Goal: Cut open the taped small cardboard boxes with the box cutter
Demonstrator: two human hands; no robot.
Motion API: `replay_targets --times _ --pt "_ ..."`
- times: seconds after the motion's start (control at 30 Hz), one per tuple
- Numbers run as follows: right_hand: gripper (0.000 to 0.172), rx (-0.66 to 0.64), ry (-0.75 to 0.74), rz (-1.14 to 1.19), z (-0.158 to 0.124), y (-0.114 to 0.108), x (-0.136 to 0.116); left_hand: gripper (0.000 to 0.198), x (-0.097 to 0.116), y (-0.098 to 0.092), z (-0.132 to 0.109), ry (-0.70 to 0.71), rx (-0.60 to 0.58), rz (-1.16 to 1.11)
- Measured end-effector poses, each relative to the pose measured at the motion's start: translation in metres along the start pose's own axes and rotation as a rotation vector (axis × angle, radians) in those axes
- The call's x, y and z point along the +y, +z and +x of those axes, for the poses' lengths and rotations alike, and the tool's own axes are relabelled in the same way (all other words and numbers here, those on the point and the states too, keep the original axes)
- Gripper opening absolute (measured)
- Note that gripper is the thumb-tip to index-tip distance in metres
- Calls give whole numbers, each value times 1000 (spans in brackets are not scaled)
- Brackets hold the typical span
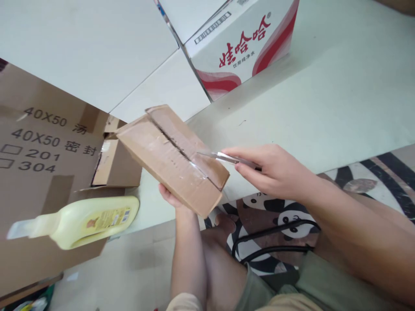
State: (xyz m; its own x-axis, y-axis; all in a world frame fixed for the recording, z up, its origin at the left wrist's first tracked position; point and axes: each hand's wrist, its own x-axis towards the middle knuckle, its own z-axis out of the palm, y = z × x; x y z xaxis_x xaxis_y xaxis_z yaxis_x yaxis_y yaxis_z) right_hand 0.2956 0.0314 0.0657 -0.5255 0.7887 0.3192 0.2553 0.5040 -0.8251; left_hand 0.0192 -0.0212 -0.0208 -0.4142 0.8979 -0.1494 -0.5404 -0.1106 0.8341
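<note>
A brown cardboard box [155,147] is held tilted above the table by my left hand [170,198]. Its fingers grip the near lower side, and part of that hand is hidden behind the box. Clear tape lies along the seam between the flaps, which shows as a dark, partly parted line. In my right hand [267,168] is a slim metal utility knife [231,158], pinched between thumb and fingers. The blade points left over the taped seam; whether it touches the cardboard I cannot tell.
A white and red water carton [243,52] and large white boxes [129,47] stand behind on the pale table [337,103]. To the left are a yellow pump bottle [100,220], a smaller brown box [121,164] and a large printed carton [39,181]. Below is a panda-patterned mat [298,222].
</note>
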Motion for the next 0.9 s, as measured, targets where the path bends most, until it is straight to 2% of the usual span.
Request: replay_targets --times 0.13,0.27,0.4,0.57,0.7,0.9 --pt "42 -42 -49 -30 -2 7 -4 76 -1 -2 1 25 -7 -53" --pt "42 -15 2 -221 -4 14 -5 62 0 -3 4 110 -40 -14" --pt "42 -24 45 -394 -5 16 -7 52 0 -2 9 207 -18 66" --pt "39 -54 152 -532 -5 16 -11 46 1 10 10 337 9 70" --pt "40 -115 115 -528 -6 16 -10 53 7 23 9 349 -5 80" --pt "41 146 47 -382 -8 15 -3 60 9 18 11 306 -65 55"
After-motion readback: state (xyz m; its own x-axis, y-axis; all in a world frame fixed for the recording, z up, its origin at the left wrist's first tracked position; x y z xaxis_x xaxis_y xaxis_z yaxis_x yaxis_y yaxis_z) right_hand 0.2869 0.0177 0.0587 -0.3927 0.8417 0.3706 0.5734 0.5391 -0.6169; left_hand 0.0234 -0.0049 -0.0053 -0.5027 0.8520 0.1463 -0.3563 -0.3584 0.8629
